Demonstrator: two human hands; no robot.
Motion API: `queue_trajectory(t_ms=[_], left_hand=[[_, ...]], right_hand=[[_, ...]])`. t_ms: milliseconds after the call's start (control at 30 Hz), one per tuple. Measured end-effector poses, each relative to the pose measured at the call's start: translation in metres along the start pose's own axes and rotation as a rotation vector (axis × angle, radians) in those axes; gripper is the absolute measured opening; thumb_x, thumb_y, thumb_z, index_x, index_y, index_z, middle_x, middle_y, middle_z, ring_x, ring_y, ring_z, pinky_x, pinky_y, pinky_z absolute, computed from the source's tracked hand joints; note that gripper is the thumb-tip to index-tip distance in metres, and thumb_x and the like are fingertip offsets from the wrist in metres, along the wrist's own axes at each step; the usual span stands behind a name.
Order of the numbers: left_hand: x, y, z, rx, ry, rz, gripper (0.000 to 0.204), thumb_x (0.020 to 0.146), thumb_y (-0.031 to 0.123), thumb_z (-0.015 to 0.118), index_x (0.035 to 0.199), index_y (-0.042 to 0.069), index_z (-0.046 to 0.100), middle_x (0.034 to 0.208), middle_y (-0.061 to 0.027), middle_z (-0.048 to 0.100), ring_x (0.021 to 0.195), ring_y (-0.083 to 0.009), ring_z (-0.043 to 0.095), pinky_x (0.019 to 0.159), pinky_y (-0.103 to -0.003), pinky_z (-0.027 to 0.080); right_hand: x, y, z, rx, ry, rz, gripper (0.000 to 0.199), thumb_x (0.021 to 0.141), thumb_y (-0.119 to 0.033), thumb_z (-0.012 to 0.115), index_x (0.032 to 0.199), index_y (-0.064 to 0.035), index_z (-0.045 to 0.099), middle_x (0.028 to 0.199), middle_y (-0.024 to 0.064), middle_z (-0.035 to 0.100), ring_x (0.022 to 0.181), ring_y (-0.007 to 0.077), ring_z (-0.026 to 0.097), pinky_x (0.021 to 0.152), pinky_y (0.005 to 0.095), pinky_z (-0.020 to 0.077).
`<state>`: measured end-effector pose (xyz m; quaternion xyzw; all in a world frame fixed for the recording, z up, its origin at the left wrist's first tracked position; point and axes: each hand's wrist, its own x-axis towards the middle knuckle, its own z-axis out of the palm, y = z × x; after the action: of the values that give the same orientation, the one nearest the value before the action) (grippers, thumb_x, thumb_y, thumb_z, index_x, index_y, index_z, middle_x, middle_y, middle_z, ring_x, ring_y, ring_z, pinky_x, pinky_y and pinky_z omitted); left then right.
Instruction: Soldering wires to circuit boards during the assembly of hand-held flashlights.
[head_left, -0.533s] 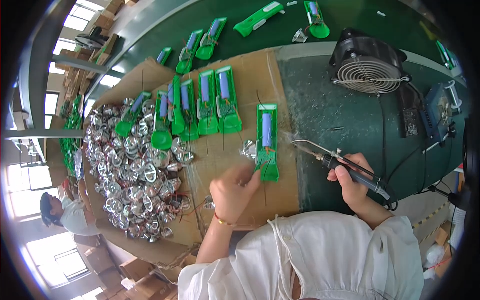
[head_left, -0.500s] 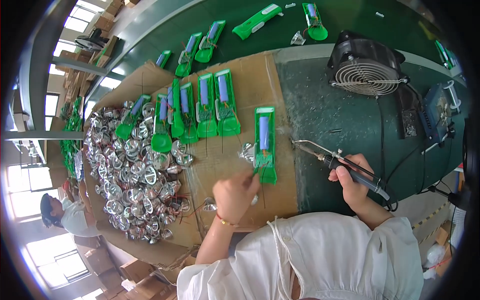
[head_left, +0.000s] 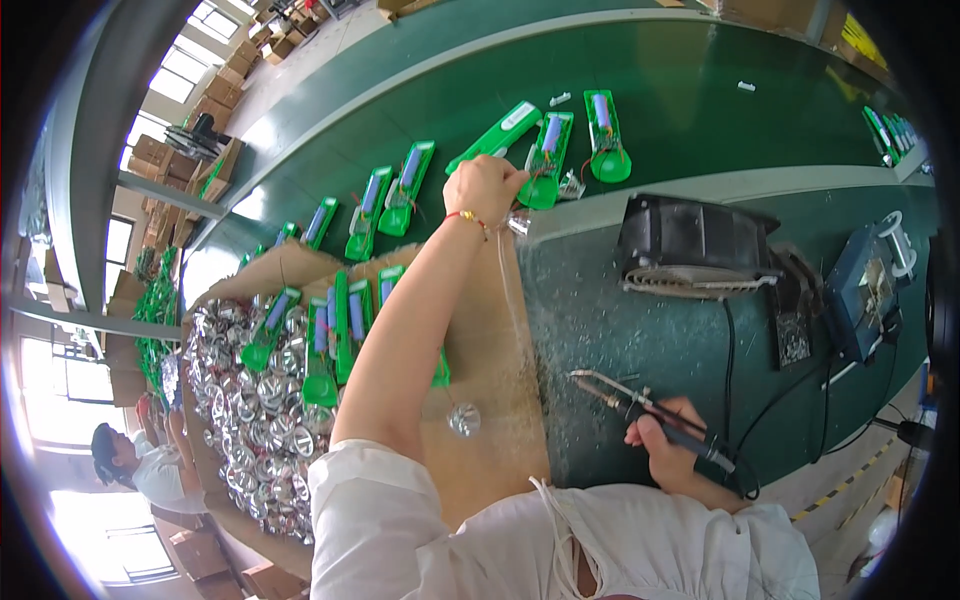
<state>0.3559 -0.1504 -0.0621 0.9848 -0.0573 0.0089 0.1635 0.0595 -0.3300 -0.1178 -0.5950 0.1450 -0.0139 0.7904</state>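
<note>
My left hand point(head_left: 483, 190) is stretched out to the far green belt. Its fingertips pinch the edge of a green flashlight shell point(head_left: 545, 165) that holds a purple-blue battery and a circuit board. A silver reflector cup point(head_left: 518, 223) hangs on wires just below that shell. Right beside the hand lies a closed green flashlight point(head_left: 495, 137). My right hand point(head_left: 672, 435) grips a soldering iron point(head_left: 650, 412) with a thin metal feed tube along it; its tip is over the dark green tabletop, touching no part. Under my left forearm, more open shells point(head_left: 320, 340) lie partly hidden on the cardboard.
A heap of silver reflector cups point(head_left: 255, 410) fills the cardboard point(head_left: 490, 400) at left. A black fan point(head_left: 690, 245) and a blue solder-wire stand point(head_left: 862, 290) with cables are at right. Other open shells point(head_left: 608, 140) lie along the belt. A co-worker point(head_left: 150, 465) is at far left.
My left hand has moved from the cardboard to the far belt, and the single shell has gone there too. My right hand with the soldering iron is slightly lower in view; the view has tilted.
</note>
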Motion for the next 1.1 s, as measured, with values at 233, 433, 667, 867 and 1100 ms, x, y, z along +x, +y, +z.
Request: queue_trajectory(t_ms=[233,433,667,867,1100], left_hand=[[0.074,-0.02,0.046,0.393,0.278,0.301,0.018,0.071,0.013,0.061,0.087,0.004,0.059,0.086,-0.0105,0.061,0.083,-0.0272,0.06,0.072,-0.037,0.05],[0.097,-0.035,0.029,0.328,0.132,0.1,0.025,0.071,0.022,0.06,0.085,0.001,0.056,0.082,-0.0153,0.063,0.076,-0.0303,0.061,0.069,-0.038,0.05],[-0.044,-0.018,-0.03,-0.665,-0.281,-0.17,0.041,0.079,0.013,0.055,0.118,0.003,0.043,0.096,-0.0102,0.056,0.086,-0.0129,0.054,0.072,-0.026,0.044],[-0.123,-0.049,-0.029,-0.439,-0.439,-0.033,0.057,0.074,0.026,0.067,0.118,0.003,0.038,0.095,-0.0119,0.054,0.075,-0.0157,0.056,0.066,-0.029,0.046],[0.077,-0.007,-0.012,0.302,0.116,0.542,0.019,0.077,0.008,0.052,0.094,0.009,0.06,0.092,-0.0116,0.061,0.083,-0.0287,0.06,0.072,-0.038,0.049]], right_hand=[[0.001,0.013,-0.011,-0.114,-0.012,-0.052,0.018,0.078,-0.007,0.062,0.084,0.0002,0.046,0.065,0.0083,0.063,0.059,0.0122,0.061,0.053,0.0248,0.0484],[0.004,0.016,-0.009,-0.093,-0.045,-0.127,0.019,0.076,-0.004,0.063,0.083,-0.0005,0.045,0.064,0.0082,0.063,0.058,0.012,0.061,0.052,0.0248,0.0482],[0.006,0.017,-0.013,-0.106,-0.001,-0.131,0.018,0.076,-0.004,0.062,0.084,0.0008,0.047,0.065,0.0087,0.062,0.058,0.0118,0.061,0.052,0.0246,0.0484],[0.004,0.01,-0.013,-0.098,-0.109,-0.111,0.013,0.08,-0.002,0.056,0.086,0.0022,0.045,0.068,0.0126,0.057,0.057,0.0153,0.059,0.048,0.025,0.0485],[0.007,0.005,-0.008,-0.167,-0.129,-0.216,0.012,0.076,0.004,0.053,0.082,0.0028,0.043,0.065,0.0136,0.057,0.054,0.0149,0.058,0.048,0.0268,0.0477]])
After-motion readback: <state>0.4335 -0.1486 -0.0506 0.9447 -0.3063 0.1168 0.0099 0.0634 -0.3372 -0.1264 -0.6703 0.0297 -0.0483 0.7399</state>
